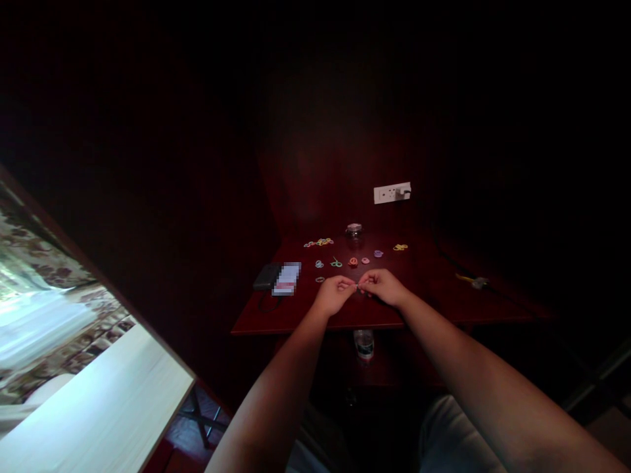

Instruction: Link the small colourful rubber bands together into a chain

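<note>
While my left hand (336,295) and right hand (385,288) nearly meet above the desk (293,318), both pinch a small object (357,287) between their fingertips, too fine for me to identify; coloured loops (353,262) lie just beyond, with a lidded jar (353,229) farther back.

light: daylight, curtained window (34,312) far left of left hand (338,293), glare-washed | desk (296,316) around left hand: dim, reddish | wall (315,177) beyond right hand (386,286): near-black | patch (287,279) left of left hand: pixelated
</note>
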`<act>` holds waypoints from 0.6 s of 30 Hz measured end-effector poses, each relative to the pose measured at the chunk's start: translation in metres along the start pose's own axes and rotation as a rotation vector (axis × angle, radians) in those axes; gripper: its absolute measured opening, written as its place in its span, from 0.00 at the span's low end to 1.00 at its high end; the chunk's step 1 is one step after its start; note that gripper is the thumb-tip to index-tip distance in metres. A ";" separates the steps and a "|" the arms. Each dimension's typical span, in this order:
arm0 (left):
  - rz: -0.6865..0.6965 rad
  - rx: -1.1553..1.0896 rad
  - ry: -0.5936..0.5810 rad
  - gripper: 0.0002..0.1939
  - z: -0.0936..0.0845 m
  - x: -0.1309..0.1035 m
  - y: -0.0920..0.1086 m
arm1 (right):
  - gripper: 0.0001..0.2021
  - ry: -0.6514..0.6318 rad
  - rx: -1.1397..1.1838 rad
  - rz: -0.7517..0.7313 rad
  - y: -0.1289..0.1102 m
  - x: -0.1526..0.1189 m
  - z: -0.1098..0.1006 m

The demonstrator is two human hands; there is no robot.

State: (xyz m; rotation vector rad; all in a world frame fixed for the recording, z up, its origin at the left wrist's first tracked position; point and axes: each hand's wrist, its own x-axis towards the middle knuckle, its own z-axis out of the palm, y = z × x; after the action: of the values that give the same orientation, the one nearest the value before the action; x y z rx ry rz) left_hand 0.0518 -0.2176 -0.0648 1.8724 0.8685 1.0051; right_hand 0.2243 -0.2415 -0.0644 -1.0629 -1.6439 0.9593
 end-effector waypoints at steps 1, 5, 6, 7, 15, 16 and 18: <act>-0.002 0.004 -0.006 0.10 0.000 0.000 -0.001 | 0.13 0.005 0.008 0.002 0.000 0.000 0.000; 0.007 0.024 -0.021 0.08 -0.001 0.002 -0.006 | 0.13 0.022 0.016 0.012 -0.001 0.001 0.001; 0.011 0.026 -0.022 0.07 -0.001 0.002 -0.007 | 0.14 0.023 0.015 0.018 -0.001 0.000 0.001; 0.014 0.025 -0.022 0.07 0.000 0.003 -0.008 | 0.14 0.020 0.014 0.022 -0.002 0.000 0.002; 0.005 -0.005 -0.021 0.07 0.001 0.002 -0.008 | 0.15 0.014 -0.020 0.018 -0.008 -0.002 0.004; -0.003 -0.005 -0.020 0.08 0.001 0.002 -0.007 | 0.15 0.016 -0.017 0.015 -0.007 -0.001 0.004; -0.012 -0.005 -0.017 0.08 0.001 0.002 -0.006 | 0.15 0.020 -0.011 0.006 -0.006 -0.001 0.004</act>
State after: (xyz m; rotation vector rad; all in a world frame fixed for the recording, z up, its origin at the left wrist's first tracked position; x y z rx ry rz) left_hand 0.0522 -0.2139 -0.0701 1.8667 0.8654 0.9813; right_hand 0.2196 -0.2448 -0.0598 -1.0819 -1.6323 0.9423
